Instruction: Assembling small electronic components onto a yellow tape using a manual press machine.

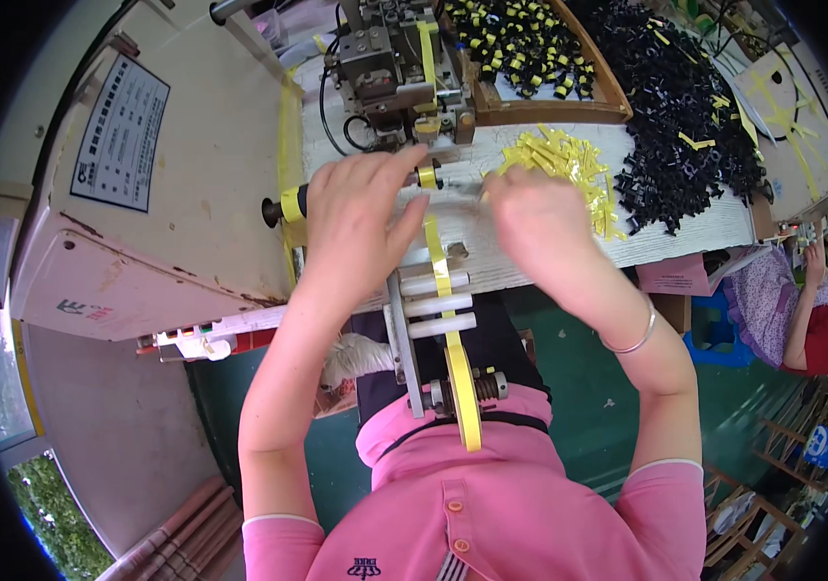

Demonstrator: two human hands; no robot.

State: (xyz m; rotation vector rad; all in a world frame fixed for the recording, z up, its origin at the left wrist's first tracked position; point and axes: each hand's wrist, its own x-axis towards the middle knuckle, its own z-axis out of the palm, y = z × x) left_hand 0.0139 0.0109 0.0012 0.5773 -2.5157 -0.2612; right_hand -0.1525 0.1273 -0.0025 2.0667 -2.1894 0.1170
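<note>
A: How are the arms set?
B: Both reach forward over the white desk (651,249), elbows bent and wide apart. The left hand (356,218) lies back upward before the metal machine (375,77), its thumb and forefinger spread. Whether its palm grips anything is hidden.
A: And the other?
B: The right hand (542,218) is curled, knuckles up, at the near left edge of the heap of yellow strips (579,165). Its fingertips are blurred, so I can't tell whether they pinch anything.
A: How does that heap look?
B: Glossy, bright yellow, short flat lengths lying crosswise on the desk, just left of a larger heap of black pieces (680,136).
A: Anything smaller?
B: A roll of yellow tape (464,392) on edge by the person's waist, its band running up past white rollers (440,306). Smallest is a yellow-and-black piece (427,177) just beyond the gap between left thumb and forefinger.
</note>
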